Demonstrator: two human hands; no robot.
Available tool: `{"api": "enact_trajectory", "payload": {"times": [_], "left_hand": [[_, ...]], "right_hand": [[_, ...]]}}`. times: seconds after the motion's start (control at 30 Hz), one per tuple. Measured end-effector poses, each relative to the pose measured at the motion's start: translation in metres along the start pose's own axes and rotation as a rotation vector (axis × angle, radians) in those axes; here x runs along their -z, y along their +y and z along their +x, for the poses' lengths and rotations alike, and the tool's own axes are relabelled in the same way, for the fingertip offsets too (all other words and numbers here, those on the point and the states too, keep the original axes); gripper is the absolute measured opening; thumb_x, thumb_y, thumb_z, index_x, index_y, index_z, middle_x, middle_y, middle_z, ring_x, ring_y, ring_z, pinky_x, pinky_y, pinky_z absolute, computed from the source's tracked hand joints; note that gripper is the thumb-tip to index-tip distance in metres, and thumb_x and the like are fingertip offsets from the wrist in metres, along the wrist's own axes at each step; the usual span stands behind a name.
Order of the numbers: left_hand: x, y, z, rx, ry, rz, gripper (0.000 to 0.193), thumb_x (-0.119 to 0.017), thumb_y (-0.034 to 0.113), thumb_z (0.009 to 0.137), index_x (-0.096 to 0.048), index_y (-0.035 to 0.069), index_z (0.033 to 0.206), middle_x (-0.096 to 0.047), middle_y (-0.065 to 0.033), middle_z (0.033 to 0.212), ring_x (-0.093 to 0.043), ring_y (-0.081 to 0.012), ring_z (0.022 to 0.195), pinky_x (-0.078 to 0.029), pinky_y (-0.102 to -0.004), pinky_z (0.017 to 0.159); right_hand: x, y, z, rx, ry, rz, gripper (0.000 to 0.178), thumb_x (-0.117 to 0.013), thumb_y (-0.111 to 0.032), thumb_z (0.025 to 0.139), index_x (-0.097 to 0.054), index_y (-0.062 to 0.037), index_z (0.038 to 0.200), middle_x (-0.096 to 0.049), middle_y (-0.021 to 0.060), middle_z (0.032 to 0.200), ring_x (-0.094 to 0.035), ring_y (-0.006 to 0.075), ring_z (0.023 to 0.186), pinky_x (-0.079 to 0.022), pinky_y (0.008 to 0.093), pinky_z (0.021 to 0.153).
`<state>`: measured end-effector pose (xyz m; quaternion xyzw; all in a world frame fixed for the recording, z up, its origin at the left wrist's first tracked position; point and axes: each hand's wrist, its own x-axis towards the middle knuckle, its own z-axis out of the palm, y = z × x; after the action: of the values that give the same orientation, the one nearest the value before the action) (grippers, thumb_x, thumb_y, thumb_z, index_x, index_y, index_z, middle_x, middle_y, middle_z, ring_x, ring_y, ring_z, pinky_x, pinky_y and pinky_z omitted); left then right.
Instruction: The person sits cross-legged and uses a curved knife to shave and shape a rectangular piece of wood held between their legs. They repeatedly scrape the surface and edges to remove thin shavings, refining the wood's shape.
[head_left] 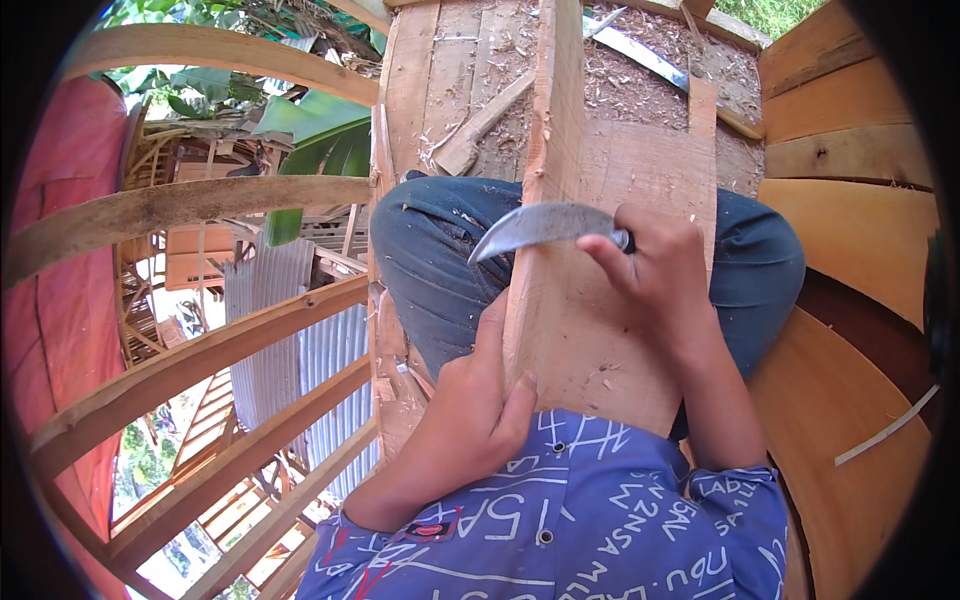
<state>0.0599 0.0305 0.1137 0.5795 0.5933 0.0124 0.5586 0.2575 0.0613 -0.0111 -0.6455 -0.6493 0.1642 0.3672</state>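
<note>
A long pale wooden plank (600,180) stands on edge between my knees, running from my chest up to the far deck. My left hand (470,410) grips the plank's near left edge, thumb on its face. My right hand (655,270) is closed on the handle of a curved knife (545,225). The grey blade points left and lies across the plank's left edge.
I sit on a plank deck (450,90) strewn with wood shavings, with a wooden mallet (480,125) lying on it. Curved wooden ribs (200,360) arc on the left over corrugated metal roofs and banana leaves below. Curved planking (860,230) rises on the right.
</note>
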Motion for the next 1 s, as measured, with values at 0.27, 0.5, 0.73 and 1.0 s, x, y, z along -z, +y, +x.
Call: {"api": "enact_trajectory", "payload": {"times": [0.27,0.5,0.73,1.0], "left_hand": [[-0.001,0.003,0.002,-0.043,0.033,0.031,0.062,-0.048,0.004,0.086,-0.023,-0.004,0.143,-0.054,-0.0271,0.119,-0.056,-0.0336,0.110,-0.042,-0.0414,0.096],[0.002,0.003,0.006,-0.059,0.018,0.025,0.062,-0.048,0.004,0.086,-0.023,-0.004,0.142,-0.053,-0.0274,0.120,-0.055,-0.0342,0.113,-0.040,-0.0415,0.098],[0.003,0.005,0.004,0.029,-0.027,0.042,0.062,-0.048,0.004,0.087,-0.022,-0.004,0.142,-0.051,-0.0297,0.122,-0.054,-0.0366,0.114,-0.039,-0.0431,0.099],[0.004,0.005,0.005,0.012,-0.037,-0.009,0.064,-0.048,0.003,0.085,-0.021,-0.005,0.143,-0.048,-0.0304,0.125,-0.051,-0.0392,0.118,-0.037,-0.0437,0.101]], "right_hand": [[0.002,-0.003,0.007,0.045,-0.033,0.032,0.065,-0.061,-0.063,0.082,-0.054,-0.0025,0.057,-0.050,0.0162,0.050,-0.055,0.0344,0.047,-0.042,0.0404,0.045],[-0.003,0.008,0.012,0.095,0.019,0.079,0.064,-0.062,-0.062,0.082,-0.055,-0.0035,0.057,-0.049,0.0156,0.048,-0.052,0.0344,0.044,-0.040,0.0392,0.043],[0.003,0.008,0.013,0.189,-0.108,0.095,0.058,-0.067,-0.056,0.080,-0.054,-0.0036,0.060,-0.052,0.0146,0.053,-0.055,0.0324,0.047,-0.041,0.0385,0.044],[0.007,0.004,0.023,0.038,-0.122,0.100,0.060,-0.066,-0.055,0.082,-0.053,-0.0017,0.059,-0.050,0.0155,0.050,-0.055,0.0327,0.047,-0.042,0.0377,0.046]]}}
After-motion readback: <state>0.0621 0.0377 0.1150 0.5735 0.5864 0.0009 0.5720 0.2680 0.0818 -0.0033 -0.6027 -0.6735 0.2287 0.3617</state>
